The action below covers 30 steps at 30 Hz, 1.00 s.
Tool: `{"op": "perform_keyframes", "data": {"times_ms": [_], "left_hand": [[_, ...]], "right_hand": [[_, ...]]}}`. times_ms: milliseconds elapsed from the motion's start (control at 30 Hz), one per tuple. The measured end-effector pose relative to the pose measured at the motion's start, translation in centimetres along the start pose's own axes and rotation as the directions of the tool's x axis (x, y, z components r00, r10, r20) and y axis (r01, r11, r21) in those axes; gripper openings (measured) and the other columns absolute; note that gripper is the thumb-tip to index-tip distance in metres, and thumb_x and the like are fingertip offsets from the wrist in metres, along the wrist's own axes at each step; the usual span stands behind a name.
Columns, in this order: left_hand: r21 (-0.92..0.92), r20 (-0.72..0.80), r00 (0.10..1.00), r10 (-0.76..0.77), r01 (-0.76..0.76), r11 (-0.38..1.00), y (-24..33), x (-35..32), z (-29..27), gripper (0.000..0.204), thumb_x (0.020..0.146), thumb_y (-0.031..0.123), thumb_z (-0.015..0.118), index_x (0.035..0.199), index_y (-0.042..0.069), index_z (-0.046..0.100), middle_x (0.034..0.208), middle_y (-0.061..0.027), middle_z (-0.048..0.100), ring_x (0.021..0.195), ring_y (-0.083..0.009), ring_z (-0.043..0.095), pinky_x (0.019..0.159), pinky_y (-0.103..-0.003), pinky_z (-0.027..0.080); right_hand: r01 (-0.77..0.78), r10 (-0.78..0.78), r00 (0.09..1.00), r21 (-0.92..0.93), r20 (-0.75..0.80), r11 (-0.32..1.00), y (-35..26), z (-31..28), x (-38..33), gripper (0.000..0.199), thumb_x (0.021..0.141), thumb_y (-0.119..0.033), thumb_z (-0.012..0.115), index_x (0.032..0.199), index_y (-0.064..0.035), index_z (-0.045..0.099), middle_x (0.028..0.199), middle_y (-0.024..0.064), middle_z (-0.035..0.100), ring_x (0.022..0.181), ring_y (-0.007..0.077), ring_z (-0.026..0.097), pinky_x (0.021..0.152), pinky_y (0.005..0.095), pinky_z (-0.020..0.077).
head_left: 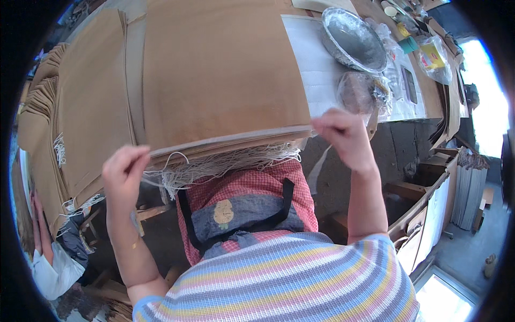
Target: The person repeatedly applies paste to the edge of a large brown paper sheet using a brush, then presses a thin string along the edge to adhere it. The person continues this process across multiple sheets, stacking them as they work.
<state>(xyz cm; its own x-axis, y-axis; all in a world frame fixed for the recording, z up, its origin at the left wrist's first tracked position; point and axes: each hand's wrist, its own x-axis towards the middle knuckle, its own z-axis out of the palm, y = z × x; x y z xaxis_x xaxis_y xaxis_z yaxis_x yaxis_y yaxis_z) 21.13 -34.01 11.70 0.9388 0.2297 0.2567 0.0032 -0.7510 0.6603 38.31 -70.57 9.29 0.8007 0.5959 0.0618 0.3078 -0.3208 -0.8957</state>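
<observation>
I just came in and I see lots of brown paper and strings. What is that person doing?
A person in a striped top and checked apron sits at a table with a stack of flat brown paper bags in front. The left hand and right hand each pinch at the near edge of the stack, where white string handles hang down in a tangle. More bags are fanned out in a stack to the left. A foil dish and plastic-wrapped items sit on the far right of the table.

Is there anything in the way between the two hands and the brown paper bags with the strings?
No, nothing visible. The left hand and the right hand are both right at the near edge of the stack of brown paper bags, pinching it at the corners, with the white strings hanging just under the edge between them.
</observation>
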Motion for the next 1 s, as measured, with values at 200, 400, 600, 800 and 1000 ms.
{"op": "perform_keyframes", "data": {"times_ms": [200,400,600,800,1000], "left_hand": [[-0.036,0.035,0.994,-0.104,0.106,0.994,-7.3,0.7,5.5,0.006,0.077,0.001,0.068,0.081,-0.003,0.066,0.073,-0.0088,0.061,0.065,-0.0171,0.058,0.059,-0.029,0.045],[0.340,-0.057,0.995,0.076,-0.052,0.939,-5.9,0.4,6.3,0.009,0.073,0.003,0.069,0.079,0.000,0.063,0.080,-0.0088,0.058,0.085,-0.0279,0.057,0.074,-0.037,0.046],[0.513,0.011,0.949,0.316,-0.277,0.812,-5.0,0.5,6.5,0.011,0.074,0.000,0.066,0.083,0.003,0.059,0.089,-0.0096,0.058,0.090,-0.0283,0.057,0.077,-0.038,0.046],[0.112,0.035,0.985,0.169,-0.171,0.979,-6.1,-0.5,6.5,0.024,0.074,-0.007,0.059,0.097,-0.001,0.063,0.096,-0.0111,0.058,0.095,-0.0296,0.056,0.080,-0.039,0.047],[0.095,0.277,0.947,0.162,-0.195,0.976,-5.1,0.7,4.9,0.030,0.072,-0.005,0.063,0.101,-0.003,0.064,0.100,-0.0141,0.058,0.097,-0.0314,0.055,0.085,-0.036,0.045]], "right_hand": [[-0.332,0.330,0.943,-0.069,-0.037,0.941,6.9,2.2,4.1,0.015,0.076,-0.009,0.068,0.087,0.0010,0.068,0.071,0.0079,0.062,0.069,0.0157,0.058,0.066,0.0261,0.0458],[-0.190,0.152,0.972,-0.213,-0.181,0.959,7.9,2.8,3.6,0.014,0.073,-0.010,0.069,0.078,0.0002,0.060,0.065,0.0028,0.051,0.066,0.0133,0.051,0.064,0.0270,0.0442],[-0.413,0.405,0.908,0.379,0.105,0.828,6.7,1.7,3.8,0.024,0.068,-0.003,0.069,0.066,-0.0069,0.045,0.065,-0.0047,0.040,0.064,0.0074,0.041,0.055,0.0259,0.0327],[-0.377,0.381,0.920,0.056,-0.096,0.924,6.7,3.7,3.5,0.028,0.065,-0.001,0.072,0.071,-0.0054,0.045,0.067,-0.0009,0.046,0.066,0.0113,0.046,0.059,0.0275,0.0376],[0.217,-0.356,0.910,-0.486,-0.214,0.847,4.2,5.7,4.2,0.020,0.064,0.001,0.073,0.082,-0.0012,0.064,0.084,0.0096,0.062,0.084,0.0309,0.061,0.071,0.0376,0.0509]]}}
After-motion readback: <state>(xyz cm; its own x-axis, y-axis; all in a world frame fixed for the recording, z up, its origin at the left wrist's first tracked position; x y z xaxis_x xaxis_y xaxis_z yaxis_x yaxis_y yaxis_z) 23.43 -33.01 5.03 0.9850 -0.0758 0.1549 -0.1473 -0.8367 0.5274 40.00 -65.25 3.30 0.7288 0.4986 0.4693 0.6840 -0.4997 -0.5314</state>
